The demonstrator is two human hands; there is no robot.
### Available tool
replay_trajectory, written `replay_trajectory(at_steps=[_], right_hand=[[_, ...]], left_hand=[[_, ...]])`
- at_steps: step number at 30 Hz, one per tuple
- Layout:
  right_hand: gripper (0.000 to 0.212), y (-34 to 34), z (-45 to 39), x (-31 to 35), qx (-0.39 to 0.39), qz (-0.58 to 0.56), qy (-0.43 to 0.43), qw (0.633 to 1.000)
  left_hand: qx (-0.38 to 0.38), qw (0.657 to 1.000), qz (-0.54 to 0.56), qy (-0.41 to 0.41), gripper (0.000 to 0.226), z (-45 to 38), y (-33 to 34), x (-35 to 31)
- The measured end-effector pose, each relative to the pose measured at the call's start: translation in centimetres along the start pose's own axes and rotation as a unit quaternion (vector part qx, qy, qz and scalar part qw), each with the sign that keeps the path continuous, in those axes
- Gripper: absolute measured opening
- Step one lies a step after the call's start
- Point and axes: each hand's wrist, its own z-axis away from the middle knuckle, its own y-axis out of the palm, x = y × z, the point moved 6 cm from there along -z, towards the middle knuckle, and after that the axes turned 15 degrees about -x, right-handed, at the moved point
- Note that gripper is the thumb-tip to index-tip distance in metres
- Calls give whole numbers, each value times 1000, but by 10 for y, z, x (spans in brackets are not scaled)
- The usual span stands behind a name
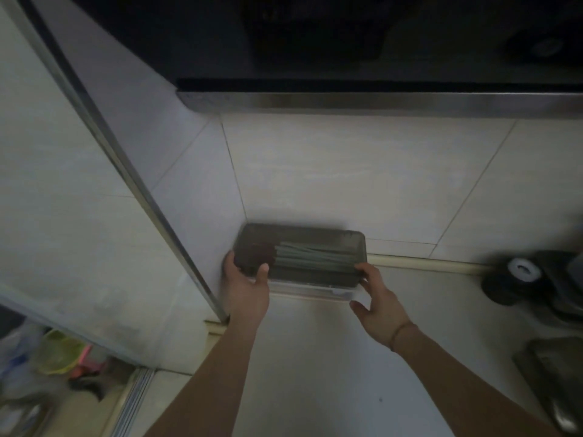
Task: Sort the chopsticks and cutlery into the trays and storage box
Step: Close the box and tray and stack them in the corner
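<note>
Pale grey-green chopsticks (315,258) in a dark grey tray (303,231); off-white desk (315,357); pale tiled wall (347,168).

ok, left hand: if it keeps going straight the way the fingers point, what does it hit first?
The left hand already grips the tray's left end, so it meets that first; past it, probably the tiled wall in the corner. Depth is unclear.

Pale countertop (315,357), dim light, running back to tiled wall corner. Storage box (303,258) sitting right in back-left corner, tight against both walls, clear base showing under grey lid. Black-and-white round object (512,279) far right by wall, blurred. Dark tray (555,370) at right edge, partly cut off.
</note>
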Motion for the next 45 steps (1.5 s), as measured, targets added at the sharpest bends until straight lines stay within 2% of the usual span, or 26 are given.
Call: replay_trajectory(at_steps=[8, 12, 15, 18, 20, 22, 25, 26, 29, 31, 34, 36, 38, 39, 40, 43, 45], right_hand=[[77, 1, 4, -7, 36, -26, 13, 999], [81, -6, 8, -13, 47, -44, 37, 997], [84, -23, 36, -31, 6, -32, 59, 998], [82, -60, 77, -58, -52, 20, 55, 997], [80, -96, 107, -78, -95, 57, 51, 993], [75, -138, 137, -96, -157, 97, 43, 982], [51, -203, 181, -117, -262, 190, 40, 945], [51, -221, 197, -124, -287, 218, 49, 932], [53, -258, 242, -152, -348, 311, 86, 880], [56, -268, 269, -166, -379, 334, 118, 855], [66, -267, 299, -184, -412, 300, 237, 827], [62, -261, 311, -193, -441, 237, 290, 816], [62, -257, 312, -199, -461, 161, 289, 823], [65, -254, 311, -201, -460, 133, 290, 829], [71, -252, 310, -204, -459, 115, 289, 832], [72, -248, 309, -210, -470, 95, 288, 829], [69, -247, 309, -207, -474, 89, 286, 828]], left_hand=[[10, 1000, -16, 20, 79, -6, -3, 10], [2, 1000, 21, 0, 75, 8, -9, 4], [-24, 998, 66, 6, 71, 42, -11, 0], [-73, 992, 34, 100, 61, 89, -4, -5], [-17, 988, 51, 143, 51, 127, 19, -17], [73, 973, 88, 201, 46, 167, 50, -39], [222, 928, 92, 284, 39, 232, 99, -77], [275, 912, 85, 294, 38, 254, 116, -86], [417, 854, 29, 310, 51, 318, 161, -102], [482, 824, -6, 298, 62, 352, 185, -109], [522, 816, -28, 249, 74, 387, 212, -119], [535, 824, -19, 188, 74, 401, 227, -124], [535, 834, -19, 134, 56, 407, 242, -122], [540, 832, -27, 124, 44, 408, 246, -120], [546, 828, -27, 125, 42, 409, 251, -117], [541, 826, -46, 152, 63, 406, 250, -112], [529, 832, -25, 162, 70, 403, 241, -109]])
